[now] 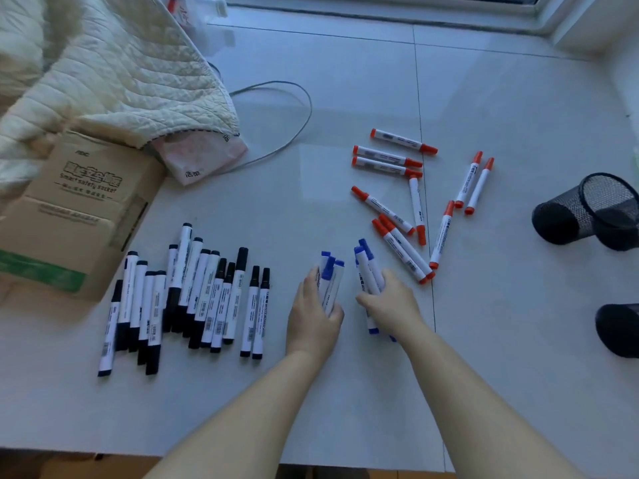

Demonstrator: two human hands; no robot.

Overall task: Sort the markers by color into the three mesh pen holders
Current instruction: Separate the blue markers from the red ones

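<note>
My left hand (313,314) grips a bundle of blue-capped markers (330,276), caps pointing away from me. My right hand (389,297) grips a second bundle of blue markers (367,267), their tails sticking out below the hand. Several black-capped markers (193,295) lie in a rough row to the left. Farther back on the right, several red-capped markers (411,202) are scattered. One black mesh pen holder (584,210) lies on its side at the right. A second mesh holder (619,328) shows at the right edge, partly cut off.
A cardboard box (74,209) sits at the left, with a quilted white blanket (114,67) draped over it and a plastic packet (204,157) beside it. A grey cable (297,133) loops across the white surface. The surface's front edge (207,456) runs near my forearms.
</note>
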